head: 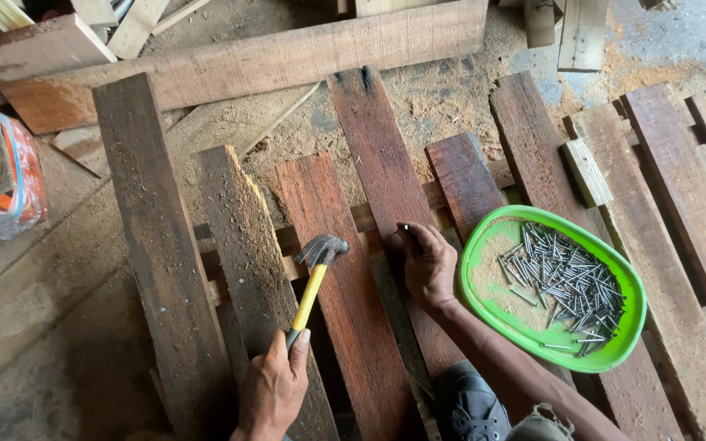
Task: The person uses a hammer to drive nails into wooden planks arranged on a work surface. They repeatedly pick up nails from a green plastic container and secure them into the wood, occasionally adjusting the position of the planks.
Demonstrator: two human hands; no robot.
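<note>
I am looking down at my two hands. My left hand [273, 384], down at six o'clock, is gripping a claw hammer [312, 282] with its fingers wrapped tight around the yellow handle. The hammer's metal head is pointing up toward twelve o'clock, over a reddish plank [332, 269]. My right hand [426, 263], near the middle, is pinching a nail [407, 229] with its fingers together and standing it on a dark red plank [382, 171]. At three o'clock from that hand, a green bowl [484, 245] is sitting on the planks, holding lots of loose nails [565, 282]. Sawdust [443, 90] is lying at twelve o'clock. My black shoe [466, 404] is showing at six o'clock.
</note>
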